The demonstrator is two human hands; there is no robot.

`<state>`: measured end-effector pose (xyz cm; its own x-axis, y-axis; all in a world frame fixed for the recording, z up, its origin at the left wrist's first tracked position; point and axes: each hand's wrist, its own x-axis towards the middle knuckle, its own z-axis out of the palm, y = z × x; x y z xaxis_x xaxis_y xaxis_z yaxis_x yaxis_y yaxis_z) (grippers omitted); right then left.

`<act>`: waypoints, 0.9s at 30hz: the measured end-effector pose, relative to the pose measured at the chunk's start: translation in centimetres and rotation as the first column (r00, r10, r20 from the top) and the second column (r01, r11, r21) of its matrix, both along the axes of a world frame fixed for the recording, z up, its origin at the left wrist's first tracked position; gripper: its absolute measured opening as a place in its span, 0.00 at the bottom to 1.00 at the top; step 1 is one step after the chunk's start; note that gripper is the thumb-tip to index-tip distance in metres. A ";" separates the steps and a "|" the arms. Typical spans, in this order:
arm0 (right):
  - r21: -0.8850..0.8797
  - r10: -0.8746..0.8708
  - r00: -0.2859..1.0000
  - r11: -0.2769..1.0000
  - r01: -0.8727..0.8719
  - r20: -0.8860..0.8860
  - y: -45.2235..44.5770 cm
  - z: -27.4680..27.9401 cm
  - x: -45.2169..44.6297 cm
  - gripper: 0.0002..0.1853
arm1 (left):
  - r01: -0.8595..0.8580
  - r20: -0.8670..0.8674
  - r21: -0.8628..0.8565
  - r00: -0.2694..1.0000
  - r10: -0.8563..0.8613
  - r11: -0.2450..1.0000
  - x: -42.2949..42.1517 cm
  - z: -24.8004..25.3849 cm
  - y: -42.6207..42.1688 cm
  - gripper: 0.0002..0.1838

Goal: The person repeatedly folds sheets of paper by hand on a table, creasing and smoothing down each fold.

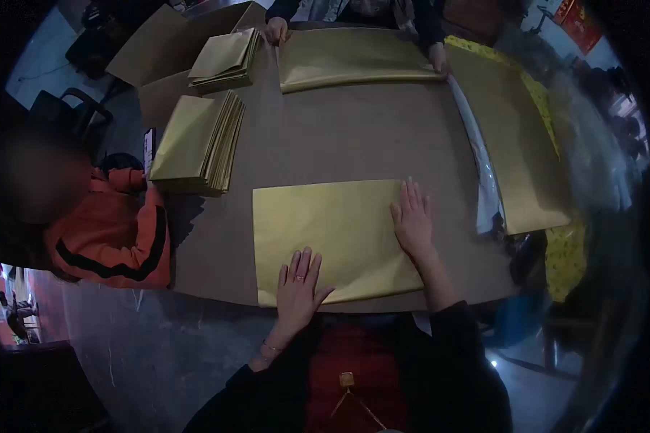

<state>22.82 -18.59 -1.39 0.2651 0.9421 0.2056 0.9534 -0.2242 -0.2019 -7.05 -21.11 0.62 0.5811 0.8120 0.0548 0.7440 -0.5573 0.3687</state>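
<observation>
A large sheet of gold paper (pixel 332 224) lies in front of me near the table's front edge, its lower edge looking folded. My left hand (pixel 300 285) rests flat on its lower left part, fingers spread, with a ring on one finger. Along the sheet's right edge lies my right hand (pixel 413 216), fingers stretched out and pointing away from me. Neither hand grips anything. Whether the sheet has one layer or more I cannot tell.
Folded gold paper stacks (pixel 195 141) stand at the left. Across the brown table (pixel 354 137), another person's hands hold a gold sheet (pixel 361 58). More gold sheets (pixel 513 144) lie at the right. An orange-sleeved person (pixel 115 231) sits left, beside a phone (pixel 149 148). An open cardboard box (pixel 159 50) is behind.
</observation>
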 end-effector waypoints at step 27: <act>-0.014 0.056 0.998 0.998 -0.056 -0.003 -8.1 0.1 -1.7 0.32 | 0.330 0.129 0.127 0.929 -0.346 0.935 10.0 -1.6 -1.6 0.32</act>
<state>21.12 -26.67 -1.27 0.2123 0.9582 0.1917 0.9640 -0.1732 -0.2018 2.92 -22.73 -0.97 0.7993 0.5544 0.2319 0.4468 -0.8063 0.3876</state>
